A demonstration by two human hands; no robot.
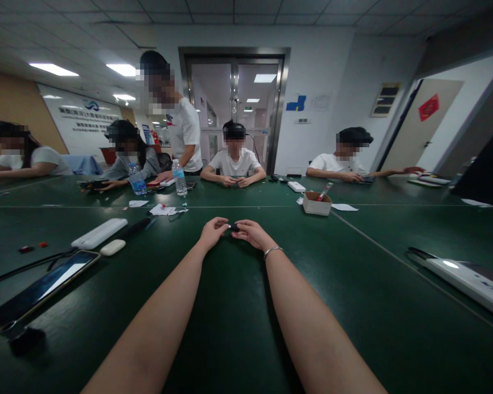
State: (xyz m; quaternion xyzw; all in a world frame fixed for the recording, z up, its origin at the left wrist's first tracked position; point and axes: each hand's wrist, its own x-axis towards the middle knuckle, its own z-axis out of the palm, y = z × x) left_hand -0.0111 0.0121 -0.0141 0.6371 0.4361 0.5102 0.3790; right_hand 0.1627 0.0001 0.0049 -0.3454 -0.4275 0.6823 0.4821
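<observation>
Both arms reach forward over the dark green table point(230, 306). A small black object with a light, metal-looking end point(234, 227) is between my two hands, just above or on the tabletop; its exact kind is too small to make out. My right hand point(252, 234), with a silver bangle point(273, 250) at the wrist, pinches the black body. My left hand point(213, 232) has its thumb and fingers closed at the light end. The fingers partly hide the object.
To the left lie a smartphone point(45, 287), a white power bank point(99, 233) and a white rounded case point(113, 248). Farther off stand water bottles point(179, 179) and a small box point(316, 204). A white device point(468, 276) lies right. Several people sit or stand across the table.
</observation>
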